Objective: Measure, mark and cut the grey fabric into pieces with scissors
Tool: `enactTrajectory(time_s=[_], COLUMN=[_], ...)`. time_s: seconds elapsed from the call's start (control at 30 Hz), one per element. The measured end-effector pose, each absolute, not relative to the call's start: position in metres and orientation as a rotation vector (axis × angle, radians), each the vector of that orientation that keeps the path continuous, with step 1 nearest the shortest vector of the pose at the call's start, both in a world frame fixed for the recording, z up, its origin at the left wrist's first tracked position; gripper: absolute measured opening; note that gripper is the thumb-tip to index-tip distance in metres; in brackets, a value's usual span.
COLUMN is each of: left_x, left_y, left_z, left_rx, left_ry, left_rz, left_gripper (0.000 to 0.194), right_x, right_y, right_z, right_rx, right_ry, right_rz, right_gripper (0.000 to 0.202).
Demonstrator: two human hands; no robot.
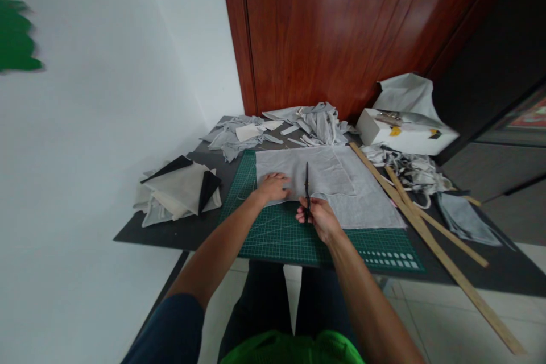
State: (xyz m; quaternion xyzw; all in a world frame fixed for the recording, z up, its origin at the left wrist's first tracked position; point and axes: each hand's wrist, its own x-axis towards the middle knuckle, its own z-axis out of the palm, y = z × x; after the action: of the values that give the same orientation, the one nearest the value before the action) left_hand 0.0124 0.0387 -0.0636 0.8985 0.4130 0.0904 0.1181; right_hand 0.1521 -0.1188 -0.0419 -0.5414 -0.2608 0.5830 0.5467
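Light grey fabric [371, 209] lies over a green cutting mat [281, 239], with another grey piece [328, 173] on top of it. My left hand [274, 187] rests flat on the fabric's left part, fingers spread. In my right hand [317, 216] is a pair of black scissors [306, 182], held by the handles at the fabric's near edge. The blades point away from me, over the fabric. Whether the blades are parted is too small to tell.
Folded fabric pieces [179, 190] lie at the left, grey scraps [319, 122] along the back. Two wooden rulers [426, 233] cross at the right; one overhangs the front edge. Behind them are a white box [405, 133] and tangled strips [416, 170]. A wall borders the left.
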Motion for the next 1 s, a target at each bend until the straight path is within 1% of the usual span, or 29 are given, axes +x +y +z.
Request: enactTrajectory(time_s=[0.17,0.27,0.37,0.43,0.57,0.63,0.83,1.0], left_x=[0.023,0.030,0.036,0.041,0.057,0.069,0.097,0.108], left_y=[0.015,0.006,0.012,0.023,0.052,0.066,0.107,0.134], left_z=[-0.062,-0.062,-0.059,-0.056,-0.051,-0.049,-0.051,-0.055], left_rx=[2.706,2.699,2.657,2.642,2.646,2.647,2.595,2.481], left_ry=[1.232,1.272,1.289,1.293,1.337,1.383,1.490,1.583], left_rz=[0.275,0.325,0.222,0.214,0.416,0.436,0.313,0.228], left_gripper=[0.022,0.018,0.023,0.026,0.025,0.027,0.030,0.042], right_x=[0.155,0.154,0.156,0.159,0.166,0.170,0.182,0.190], right_y=[-0.119,-0.120,-0.121,-0.122,-0.120,-0.117,-0.100,-0.088], right_z=[-0.039,-0.036,-0.036,-0.036,-0.039,-0.041,-0.053,-0.063], right_rx=[-1.260,-1.252,-1.247,-1.243,-1.234,-1.241,-1.304,-1.325], right_ry=[-0.569,-0.559,-0.550,-0.553,-0.569,-0.564,-0.527,-0.540], right_rz=[1.384,1.395,1.392,1.381,1.372,1.369,1.379,1.367], right_gripper=[0.017,0.017,0.015,0.015,0.016,0.015,0.015,0.014])
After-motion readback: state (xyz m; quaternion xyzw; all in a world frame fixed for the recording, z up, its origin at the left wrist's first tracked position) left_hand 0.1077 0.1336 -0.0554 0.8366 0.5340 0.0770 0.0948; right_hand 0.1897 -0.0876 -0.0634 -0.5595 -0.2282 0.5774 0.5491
